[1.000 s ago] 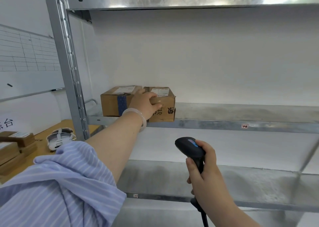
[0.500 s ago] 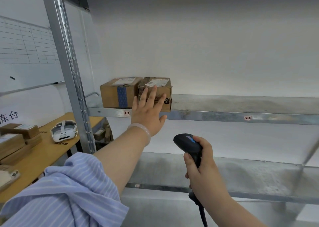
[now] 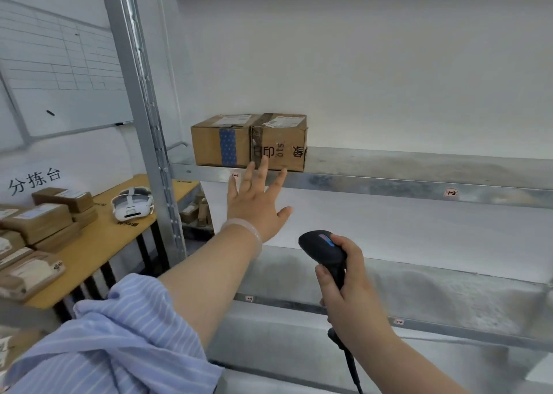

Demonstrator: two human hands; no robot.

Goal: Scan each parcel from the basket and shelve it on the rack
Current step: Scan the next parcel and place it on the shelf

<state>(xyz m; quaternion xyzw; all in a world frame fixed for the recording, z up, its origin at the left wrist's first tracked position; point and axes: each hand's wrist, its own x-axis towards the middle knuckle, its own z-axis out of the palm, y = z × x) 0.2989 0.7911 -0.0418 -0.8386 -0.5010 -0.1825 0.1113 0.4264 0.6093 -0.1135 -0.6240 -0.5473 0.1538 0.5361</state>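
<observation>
Since the right parcel [image 3: 279, 142] sits at the shelf [image 3: 389, 181] lip beside another, with the left hand [image 3: 254, 205] spread empty just below and the right hand [image 3: 350, 280] gripping the scanner [image 3: 324, 251], a stray finger-brush could tip it off.

Upper grey galvanised-steel rack shelf [image 3: 389, 166]: at its left end, a brown cardboard box with a blue tape strip [image 3: 221, 140] touches a brown cardboard box with black printed characters [image 3: 279, 142]. Yellow wooden surface [image 3: 89, 262], at left: stacked flat brown parcels [image 3: 39, 223] and a white headset [image 3: 132, 203].

Bright even light, soft shadows, slight blur, wide-angle edge bowing
</observation>
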